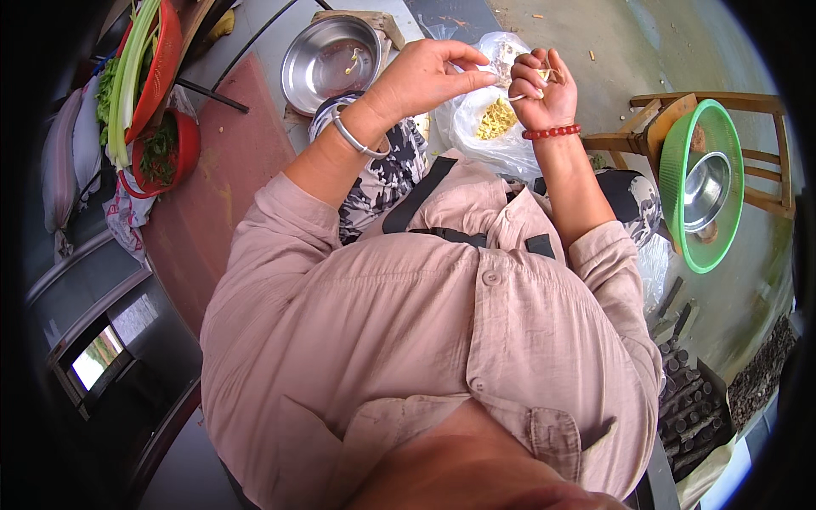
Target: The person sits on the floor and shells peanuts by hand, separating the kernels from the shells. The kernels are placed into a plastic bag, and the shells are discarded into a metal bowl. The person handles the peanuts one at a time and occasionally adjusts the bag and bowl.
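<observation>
My right hand (542, 92), palm up with a red bead bracelet (551, 132) at its wrist, curls its fingers around bean sprouts (526, 97). A pale stem sticks out from between them. Just left of it is my left hand (440, 73), wearing a silver bangle (357, 139); its thumb and forefinger are apart with nothing visible between them. Below and between the hands, a clear plastic bag (462, 121) lies open with a heap of yellow-headed bean sprouts (496, 121). A steel basin (299, 76) at upper left contains a few sprouts (351, 60).
Under the basin is a wooden stool (389, 29). At left are red colanders (156, 70) with celery (131, 83) and leafy greens (157, 156). A green plastic basket (733, 191) holding a steel bowl (707, 185) sits by a wooden chair (765, 162). Stacked dark logs (688, 408) lie at lower right.
</observation>
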`<state>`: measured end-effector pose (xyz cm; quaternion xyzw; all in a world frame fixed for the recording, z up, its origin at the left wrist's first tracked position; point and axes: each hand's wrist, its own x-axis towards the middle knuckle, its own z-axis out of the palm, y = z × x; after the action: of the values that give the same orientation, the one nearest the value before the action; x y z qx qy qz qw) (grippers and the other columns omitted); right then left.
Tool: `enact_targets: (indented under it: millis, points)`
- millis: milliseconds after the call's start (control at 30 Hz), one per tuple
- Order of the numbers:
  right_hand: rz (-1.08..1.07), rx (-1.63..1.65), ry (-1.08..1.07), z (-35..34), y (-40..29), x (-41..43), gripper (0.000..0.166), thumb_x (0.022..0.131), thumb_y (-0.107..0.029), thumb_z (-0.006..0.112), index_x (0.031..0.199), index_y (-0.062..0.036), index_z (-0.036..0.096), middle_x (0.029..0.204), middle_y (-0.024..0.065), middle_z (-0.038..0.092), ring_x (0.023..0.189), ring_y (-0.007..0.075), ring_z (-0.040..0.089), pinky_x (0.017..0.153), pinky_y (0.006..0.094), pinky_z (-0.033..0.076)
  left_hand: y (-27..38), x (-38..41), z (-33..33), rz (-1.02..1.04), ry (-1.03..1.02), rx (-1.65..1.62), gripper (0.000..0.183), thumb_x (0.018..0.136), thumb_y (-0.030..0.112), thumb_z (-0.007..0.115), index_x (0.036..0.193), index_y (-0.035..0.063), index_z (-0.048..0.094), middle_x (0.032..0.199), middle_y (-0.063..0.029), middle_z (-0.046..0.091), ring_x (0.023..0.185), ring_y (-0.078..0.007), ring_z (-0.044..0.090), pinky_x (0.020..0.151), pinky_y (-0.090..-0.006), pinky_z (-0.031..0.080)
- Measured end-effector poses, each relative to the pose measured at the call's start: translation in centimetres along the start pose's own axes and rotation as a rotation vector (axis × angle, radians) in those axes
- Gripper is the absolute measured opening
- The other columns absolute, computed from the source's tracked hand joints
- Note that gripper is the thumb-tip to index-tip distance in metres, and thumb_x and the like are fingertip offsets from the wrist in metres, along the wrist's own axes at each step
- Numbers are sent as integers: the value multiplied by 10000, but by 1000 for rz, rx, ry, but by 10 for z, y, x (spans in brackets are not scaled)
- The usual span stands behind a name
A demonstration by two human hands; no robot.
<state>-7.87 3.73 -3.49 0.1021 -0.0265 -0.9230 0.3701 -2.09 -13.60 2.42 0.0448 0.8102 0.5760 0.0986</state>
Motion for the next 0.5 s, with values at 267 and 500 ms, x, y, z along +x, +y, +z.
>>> enact_targets:
  millis: [267,500]
  points:
    - [-254,-79,105,-18,-18,-34,221,788,-216,436,654,-42,467,644,75,450,544,137,406,446,210,343,-27,16,85,-88,-72,-55,160,690,142,613,741,-5,579,663,-82,593,550,-111,564,494,-212,440]
    - [-363,-127,172,-27,-36,-53,240,775,-239,491,705,-13,531,700,98,507,610,167,481,511,231,423,-24,11,87,-267,-218,-533,131,739,118,574,789,0,546,685,-68,577,557,-95,556,509,-195,461]
